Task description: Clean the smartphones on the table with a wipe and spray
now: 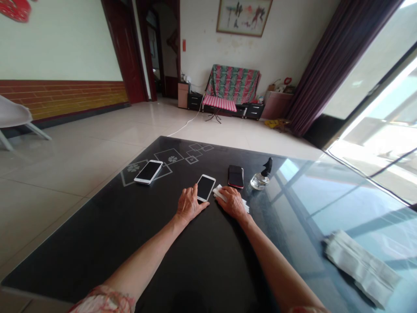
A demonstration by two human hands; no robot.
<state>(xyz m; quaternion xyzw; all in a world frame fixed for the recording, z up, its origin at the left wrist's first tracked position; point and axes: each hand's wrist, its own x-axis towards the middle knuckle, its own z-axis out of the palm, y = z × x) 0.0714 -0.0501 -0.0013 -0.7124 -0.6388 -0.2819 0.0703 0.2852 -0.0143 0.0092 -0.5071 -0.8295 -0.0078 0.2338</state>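
Note:
A white smartphone [206, 187] with a dark screen lies face up on the black table. My left hand [189, 204] grips its left and near edges between fingers and thumb. Just right of it, my right hand [232, 201] rests on a folded white tissue [217, 189], fingers bent over it and pressing it to the tabletop. Beyond that hand lies a dark phone [236, 176] with a red edge. A clear spray bottle [259, 180] with a black nozzle stands to its right. Another white smartphone [148, 171] lies farther left.
The glossy black table [97, 243] has a patterned far-left corner and reflects window light on the right. A folded grey cloth [361, 265] lies near its right side. Past the table stand a pink striped stool [219, 103] and a low cabinet; a white chair [14, 114] is at left.

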